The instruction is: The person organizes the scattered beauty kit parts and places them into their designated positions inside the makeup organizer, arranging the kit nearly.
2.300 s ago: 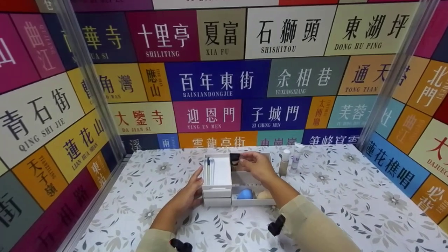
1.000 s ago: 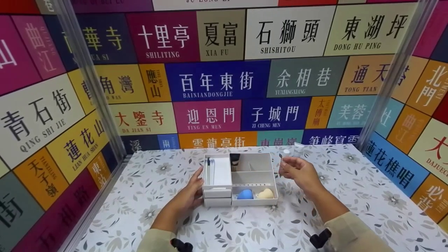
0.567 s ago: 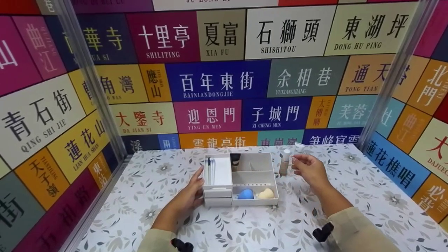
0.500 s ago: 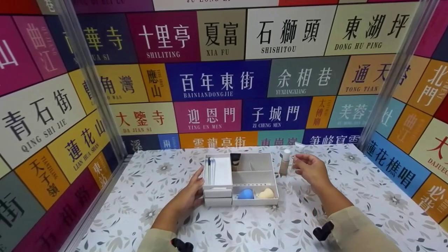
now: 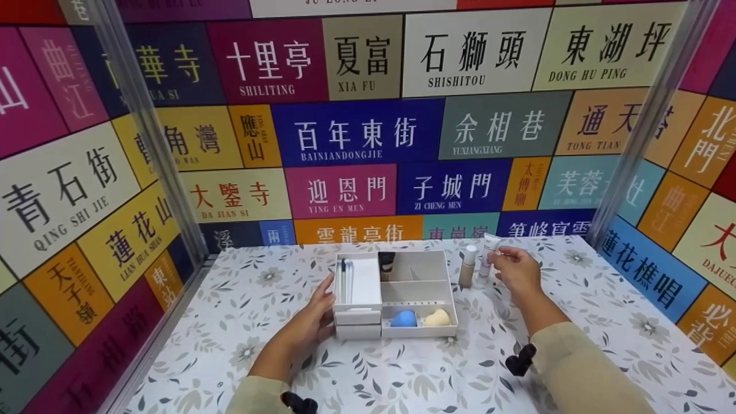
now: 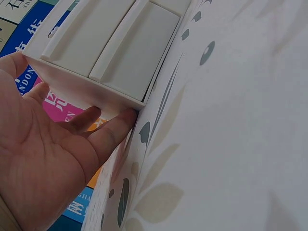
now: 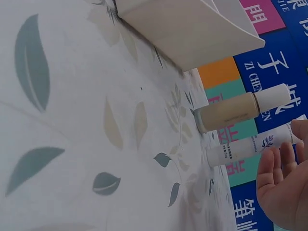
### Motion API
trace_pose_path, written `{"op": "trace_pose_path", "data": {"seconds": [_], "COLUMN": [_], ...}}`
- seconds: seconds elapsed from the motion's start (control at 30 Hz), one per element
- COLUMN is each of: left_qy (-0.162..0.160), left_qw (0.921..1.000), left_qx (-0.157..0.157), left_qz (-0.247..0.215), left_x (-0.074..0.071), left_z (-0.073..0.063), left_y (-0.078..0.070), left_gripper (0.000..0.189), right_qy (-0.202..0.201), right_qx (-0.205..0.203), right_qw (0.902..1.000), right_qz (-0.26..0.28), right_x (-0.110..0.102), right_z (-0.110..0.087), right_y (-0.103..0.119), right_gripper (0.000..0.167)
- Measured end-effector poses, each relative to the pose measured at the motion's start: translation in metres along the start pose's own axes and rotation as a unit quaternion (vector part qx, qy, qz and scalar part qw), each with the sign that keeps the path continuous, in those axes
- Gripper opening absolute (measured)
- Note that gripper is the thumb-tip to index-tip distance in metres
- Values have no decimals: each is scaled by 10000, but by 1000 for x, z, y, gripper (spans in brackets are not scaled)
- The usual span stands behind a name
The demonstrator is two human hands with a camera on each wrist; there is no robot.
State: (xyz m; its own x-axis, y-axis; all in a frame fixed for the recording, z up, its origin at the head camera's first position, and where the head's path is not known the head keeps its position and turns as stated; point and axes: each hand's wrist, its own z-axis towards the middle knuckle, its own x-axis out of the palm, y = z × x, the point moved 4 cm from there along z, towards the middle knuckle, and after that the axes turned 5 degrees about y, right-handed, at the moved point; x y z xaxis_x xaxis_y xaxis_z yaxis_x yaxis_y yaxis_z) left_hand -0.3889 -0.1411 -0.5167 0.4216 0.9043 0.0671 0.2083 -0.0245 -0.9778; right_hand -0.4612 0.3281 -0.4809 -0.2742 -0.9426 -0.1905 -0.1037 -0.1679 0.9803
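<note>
My left hand [image 5: 313, 313] rests against the left side of a white desktop organizer [image 5: 357, 282]; in the left wrist view its fingers [image 6: 113, 134] touch the box's lower edge beside two small drawers [image 6: 139, 53]. My right hand [image 5: 520, 273] is beside a white squeeze tube [image 5: 486, 265] standing upright on the table, fingertips at its upper part. In the right wrist view, thumb and loosely bent fingers [image 7: 274, 168] lie close about the tube [image 7: 250, 147], with no firm grip visible. A beige bottle with white cap [image 5: 467, 267] stands just left of it.
In the organizer are thin sticks or brushes [image 5: 344, 282], a black item [image 5: 386, 264], a blue makeup sponge [image 5: 403, 319] and a cream one [image 5: 437, 318]. The table has a floral cloth [image 5: 402, 374]. Panels with printed characters [image 5: 356, 132] enclose the back and sides.
My right hand has left the organizer's back compartment, where the black item stays, and moved right past the bottle to the tube. The left hand stays at the box.
</note>
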Motion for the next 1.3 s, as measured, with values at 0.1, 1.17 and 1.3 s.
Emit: {"op": "trace_pose_path", "data": {"seconds": [0.1, 1.17, 1.3], "left_qy": [-18, 333, 271], "left_qw": [10000, 9990, 9993], "left_qx": [-31, 300, 250], "left_qz": [-54, -63, -86], "left_x": [1, 2, 2], "left_z": [0, 0, -1], "left_y": [-1, 0, 0], "left_gripper": [61, 64, 64], "right_qy": [-82, 173, 284], "right_qx": [15, -325, -354], "right_qw": [10000, 9986, 9981], "right_qz": [-20, -368, -406], "right_x": [0, -8, -7], "right_z": [5, -10, -15], "right_y": [0, 6, 9], "right_gripper": [64, 60, 61]}}
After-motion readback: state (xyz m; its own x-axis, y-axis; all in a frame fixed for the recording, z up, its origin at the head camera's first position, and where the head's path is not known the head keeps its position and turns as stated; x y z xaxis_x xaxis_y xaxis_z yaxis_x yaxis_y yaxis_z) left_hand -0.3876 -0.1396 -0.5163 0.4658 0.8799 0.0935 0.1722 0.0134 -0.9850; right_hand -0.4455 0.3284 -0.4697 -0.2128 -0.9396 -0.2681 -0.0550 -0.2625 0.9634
